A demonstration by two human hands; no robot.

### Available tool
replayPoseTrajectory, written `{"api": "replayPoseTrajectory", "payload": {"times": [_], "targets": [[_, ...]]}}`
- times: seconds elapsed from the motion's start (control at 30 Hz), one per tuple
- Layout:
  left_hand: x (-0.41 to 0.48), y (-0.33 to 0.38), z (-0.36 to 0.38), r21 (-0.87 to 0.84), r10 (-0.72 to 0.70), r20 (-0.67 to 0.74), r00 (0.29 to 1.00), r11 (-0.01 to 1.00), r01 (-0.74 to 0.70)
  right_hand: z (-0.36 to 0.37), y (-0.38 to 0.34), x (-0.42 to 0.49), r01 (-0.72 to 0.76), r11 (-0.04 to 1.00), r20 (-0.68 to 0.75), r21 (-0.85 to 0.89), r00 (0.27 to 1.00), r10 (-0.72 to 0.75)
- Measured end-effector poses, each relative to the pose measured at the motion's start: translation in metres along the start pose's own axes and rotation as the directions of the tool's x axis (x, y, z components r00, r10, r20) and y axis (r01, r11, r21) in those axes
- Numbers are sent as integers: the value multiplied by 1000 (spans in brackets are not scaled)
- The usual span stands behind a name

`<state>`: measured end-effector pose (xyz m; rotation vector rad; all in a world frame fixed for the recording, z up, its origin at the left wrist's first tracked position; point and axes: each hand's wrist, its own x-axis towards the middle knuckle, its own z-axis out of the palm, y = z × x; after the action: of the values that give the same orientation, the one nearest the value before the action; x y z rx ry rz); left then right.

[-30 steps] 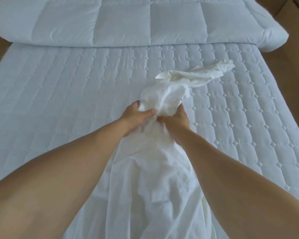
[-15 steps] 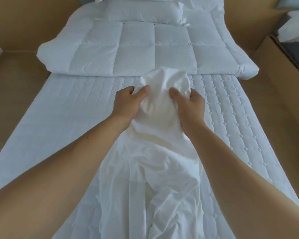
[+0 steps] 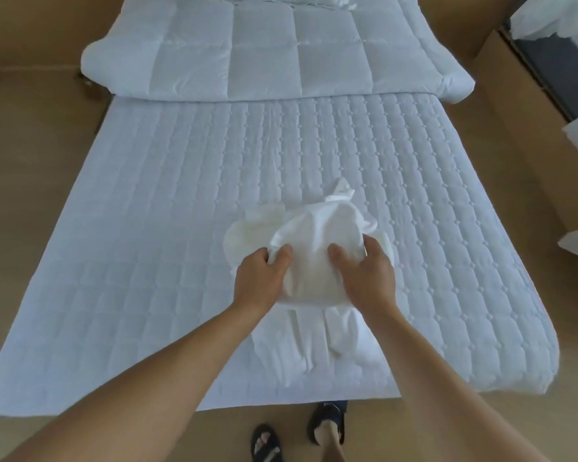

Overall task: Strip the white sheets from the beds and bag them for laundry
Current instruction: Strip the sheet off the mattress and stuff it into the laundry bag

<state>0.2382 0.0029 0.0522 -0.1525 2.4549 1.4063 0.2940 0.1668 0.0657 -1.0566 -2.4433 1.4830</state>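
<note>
A white sheet (image 3: pixel 314 241) is bunched into a ball above the foot half of the bed's quilted mattress pad (image 3: pixel 147 211). My left hand (image 3: pixel 259 280) grips the bundle's left side, thumb on top. My right hand (image 3: pixel 367 271) grips its right side with the fingers curled round the cloth. Loose ends of the sheet (image 3: pixel 291 348) hang from the bundle and trail down toward the foot edge of the bed.
A white quilted duvet (image 3: pixel 264 48) lies folded back across the head of the bed. Tan floor surrounds the bed. A wooden bed frame (image 3: pixel 521 105) with white linen (image 3: pixel 554 18) stands on the right. My sandalled feet (image 3: pixel 327 425) stand at the bed's foot.
The sheet has gone from a long spread strip to a tight ball between both hands. I have stepped back, so the foot edge of the bed and my feet show.
</note>
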Motion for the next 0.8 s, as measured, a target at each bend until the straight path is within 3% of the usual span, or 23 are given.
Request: {"api": "replayPoseTrajectory", "payload": {"times": [0.1,0.2,0.27,0.3,0.37,0.43,0.47,0.53,0.67,0.8], "targets": [[-24,-44,8,192,-100,78,992,978,84,5,48,-31,-83,964,56,-254,993,100],[-33,-61,10,375,-140,72,988,921,103,3,76,-44,-109,919,109,-378,981,161],[-31,-58,9,429,-32,35,999,903,14,0,79,-43,-131,907,103,-401,977,187],[-28,-55,9,434,93,16,996,897,-91,-2,79,-40,-102,906,78,-412,986,146],[-21,-38,12,461,353,1,936,830,-314,-2,69,-31,92,891,-15,-445,994,-110],[-8,-17,23,523,440,40,897,755,-394,0,53,-14,371,802,-52,-468,894,-444],[-1,-9,31,551,408,63,911,747,-373,2,44,-2,469,740,-19,-483,839,-544],[11,-9,48,577,245,65,967,782,-237,7,35,28,557,654,142,-512,806,-574],[16,-51,75,571,-69,-15,997,818,65,20,59,84,607,494,522,-623,792,-316],[16,-105,87,536,-302,-96,949,788,305,40,97,116,655,410,657,-634,737,-162]]}}
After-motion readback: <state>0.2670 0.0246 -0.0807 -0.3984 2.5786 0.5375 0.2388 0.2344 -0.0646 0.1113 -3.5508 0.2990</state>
